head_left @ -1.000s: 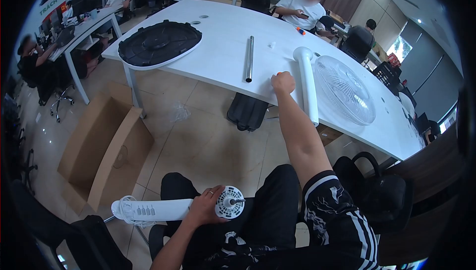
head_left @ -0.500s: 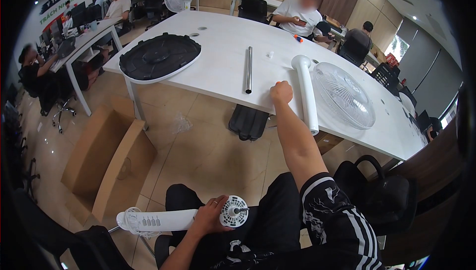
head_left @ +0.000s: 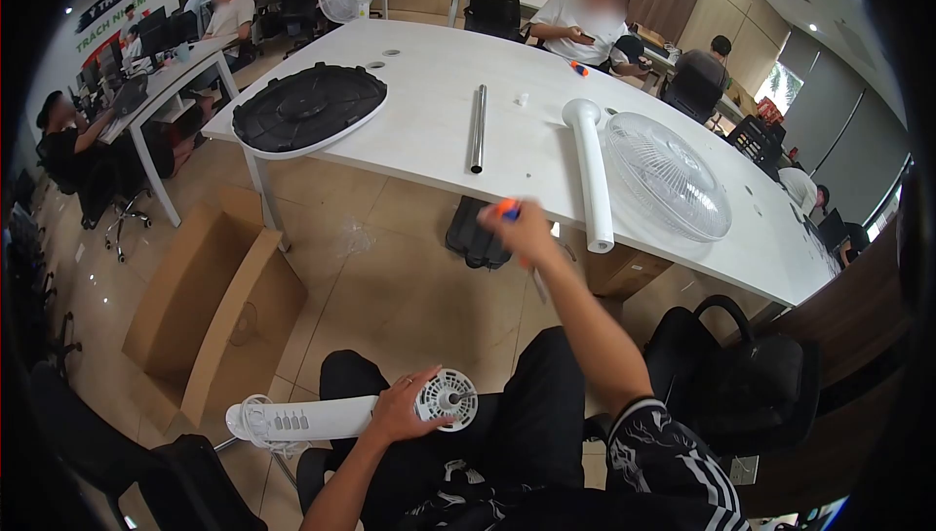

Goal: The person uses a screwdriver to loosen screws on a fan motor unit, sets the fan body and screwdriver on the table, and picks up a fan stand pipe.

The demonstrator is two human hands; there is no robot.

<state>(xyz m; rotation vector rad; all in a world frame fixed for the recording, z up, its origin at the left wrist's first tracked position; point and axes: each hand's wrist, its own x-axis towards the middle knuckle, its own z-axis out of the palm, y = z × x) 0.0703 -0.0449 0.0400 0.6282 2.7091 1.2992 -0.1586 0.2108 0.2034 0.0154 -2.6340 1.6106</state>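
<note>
My left hand (head_left: 398, 410) is wrapped round a white fan body (head_left: 312, 418) lying across my lap, close to its round slotted motor housing (head_left: 447, 398) with a metal shaft. A white cord is coiled at the far left end of the body. Just off the table's near edge, my right hand (head_left: 523, 231) grips an orange and blue screwdriver (head_left: 508, 209), partly blurred by motion. Beyond it on the white table lie a metal tube (head_left: 479, 129), a white pole (head_left: 590, 175) and a clear fan grille (head_left: 669, 176).
A black round base (head_left: 310, 110) rests on the white table (head_left: 429, 63) at the left. An open cardboard box (head_left: 210, 307) stands on the floor. Another orange tool (head_left: 579, 69) lies near a seated person (head_left: 585, 24) across the table. Black chairs flank me.
My right hand has lifted off the tabletop and come back toward me with the screwdriver, which now shows in it. The left hand still holds the fan body.
</note>
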